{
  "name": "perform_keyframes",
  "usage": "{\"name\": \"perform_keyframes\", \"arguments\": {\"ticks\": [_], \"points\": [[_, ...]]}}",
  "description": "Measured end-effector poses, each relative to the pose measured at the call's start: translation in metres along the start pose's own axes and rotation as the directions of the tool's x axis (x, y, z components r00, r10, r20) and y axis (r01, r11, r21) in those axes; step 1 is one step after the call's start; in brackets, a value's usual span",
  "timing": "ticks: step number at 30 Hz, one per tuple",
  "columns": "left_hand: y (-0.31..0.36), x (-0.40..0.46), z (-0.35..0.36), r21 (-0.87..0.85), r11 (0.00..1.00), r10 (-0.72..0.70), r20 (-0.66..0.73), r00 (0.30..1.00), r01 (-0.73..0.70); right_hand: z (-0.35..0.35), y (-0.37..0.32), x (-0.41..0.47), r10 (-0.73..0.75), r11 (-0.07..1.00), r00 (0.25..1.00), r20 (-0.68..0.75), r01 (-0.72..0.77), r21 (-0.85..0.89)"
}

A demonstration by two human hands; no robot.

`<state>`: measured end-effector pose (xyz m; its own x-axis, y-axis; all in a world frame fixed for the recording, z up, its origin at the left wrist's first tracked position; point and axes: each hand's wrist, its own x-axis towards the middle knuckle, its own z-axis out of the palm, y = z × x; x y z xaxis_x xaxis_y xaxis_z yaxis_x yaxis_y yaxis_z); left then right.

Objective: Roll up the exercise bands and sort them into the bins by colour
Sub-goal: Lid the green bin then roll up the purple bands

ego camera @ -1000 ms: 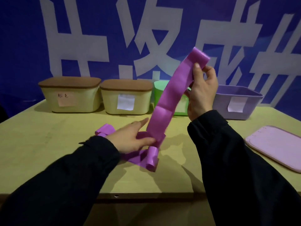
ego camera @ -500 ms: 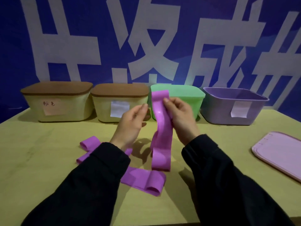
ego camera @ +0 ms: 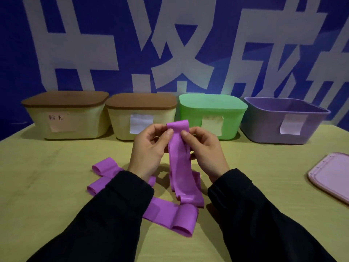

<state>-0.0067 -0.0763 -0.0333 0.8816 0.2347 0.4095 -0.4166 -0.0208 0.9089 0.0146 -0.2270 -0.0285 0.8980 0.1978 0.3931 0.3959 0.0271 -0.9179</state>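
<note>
Now both hands hold the top end of a long, flat purple rubber exercise band (ego camera: 178,159), which hangs from the fingers down to the yellow-green table (ego camera: 56,167), where its lower end folds onto itself. The left hand (ego camera: 151,146) pinches the band's left edge between thumb and curled fingers; the right hand (ego camera: 204,148) pinches the right edge the same way, so the top edge stands just above the fingertips.

To roll well, I would say, start by turning that top edge over tightly and squarely (a skewed first turn tends to cone out), then wind downward with both thumbs keeping the edges aligned and the hanging part taut. The open lilac plastic bin (ego camera: 287,120), far right in the row, looks like the colour match.

More purple bands (ego camera: 170,214) lie loose on the table, partly hidden under the black sleeves, so their number is unclear. Most bin labels are unreadable, and the pink lid (ego camera: 332,176) is cut off at the right edge.
</note>
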Motion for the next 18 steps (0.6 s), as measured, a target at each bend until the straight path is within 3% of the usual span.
{"name": "perform_keyframes", "arguments": {"ticks": [9,18], "points": [[0.0019,-0.0043,0.0031,0.034,0.999,0.032,0.015,0.999,-0.032,-0.0002,0.0004,0.001,-0.1,0.993,0.993,-0.06,0.104,0.061],[0.0017,-0.0068,0.0056,-0.01,0.999,0.054,0.032,0.998,-0.054,0.0004,0.0005,-0.0002,-0.07,0.986,0.995,-0.077,0.081,0.146]]}}
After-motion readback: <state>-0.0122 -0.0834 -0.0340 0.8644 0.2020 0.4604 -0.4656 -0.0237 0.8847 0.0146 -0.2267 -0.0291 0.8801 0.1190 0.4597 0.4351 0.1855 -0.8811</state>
